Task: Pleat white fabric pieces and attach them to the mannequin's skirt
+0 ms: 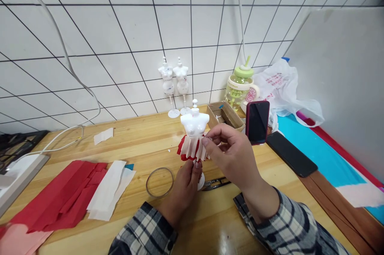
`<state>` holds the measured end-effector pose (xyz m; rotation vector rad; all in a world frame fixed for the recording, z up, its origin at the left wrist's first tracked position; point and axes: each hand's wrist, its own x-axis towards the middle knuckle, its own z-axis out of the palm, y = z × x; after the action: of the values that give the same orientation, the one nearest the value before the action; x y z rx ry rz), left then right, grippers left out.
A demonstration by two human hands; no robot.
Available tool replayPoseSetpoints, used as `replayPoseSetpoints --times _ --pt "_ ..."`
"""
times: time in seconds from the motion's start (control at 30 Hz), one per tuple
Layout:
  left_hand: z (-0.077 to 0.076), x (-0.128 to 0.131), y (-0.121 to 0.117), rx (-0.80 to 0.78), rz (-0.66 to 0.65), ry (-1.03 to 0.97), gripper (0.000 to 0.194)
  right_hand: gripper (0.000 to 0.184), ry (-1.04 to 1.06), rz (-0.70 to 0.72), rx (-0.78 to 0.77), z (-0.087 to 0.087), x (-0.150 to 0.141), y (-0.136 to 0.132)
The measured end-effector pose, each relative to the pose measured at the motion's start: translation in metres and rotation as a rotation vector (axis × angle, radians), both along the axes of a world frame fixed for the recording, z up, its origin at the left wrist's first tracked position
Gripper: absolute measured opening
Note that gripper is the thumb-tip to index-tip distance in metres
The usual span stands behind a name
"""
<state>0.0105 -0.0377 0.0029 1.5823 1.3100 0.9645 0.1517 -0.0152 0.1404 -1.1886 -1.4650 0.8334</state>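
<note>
A small white mannequin bust [195,122] stands on a stand in the middle of the wooden table [144,143]. It wears a pleated skirt [192,149] of red and white paper strips. My left hand [184,189] is closed around the stand just under the skirt. My right hand [232,155] pinches the skirt's right edge at the mannequin's waist, thumb and forefinger together.
Red, white and pink paper sheets [66,197] lie at the left. A clear tape ring [160,182] and small snips [214,184] sit near my hands. Two bare mannequins [175,83], a cardboard box [225,115], a green bottle [240,87], two phones [257,121] stand behind and right.
</note>
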Motion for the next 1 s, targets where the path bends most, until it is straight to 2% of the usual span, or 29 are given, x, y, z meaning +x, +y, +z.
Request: replayPoseSetpoints --times 0.17,0.33,0.6,1.0 --pt "-0.0013 -0.0003 0.0002 0.023 -0.009 -0.005 0.039 0.012 -0.089 -0.052 0.075 -0.0029 -0.0020 -0.0004" --pt "-0.0021 -0.0016 -0.0004 0.046 -0.010 0.042 0.039 0.014 -0.104 -0.044 0.087 -0.0055 -0.0038 -0.0014" --pt "-0.0009 -0.0017 0.0003 0.040 -0.015 0.056 0.039 0.007 -0.112 -0.004 0.101 -0.0046 -0.0030 -0.0009" --pt "0.0011 -0.0033 -0.0014 0.084 -0.019 0.119 0.037 0.011 -0.122 -0.036 0.119 -0.0051 -0.0018 0.0000"
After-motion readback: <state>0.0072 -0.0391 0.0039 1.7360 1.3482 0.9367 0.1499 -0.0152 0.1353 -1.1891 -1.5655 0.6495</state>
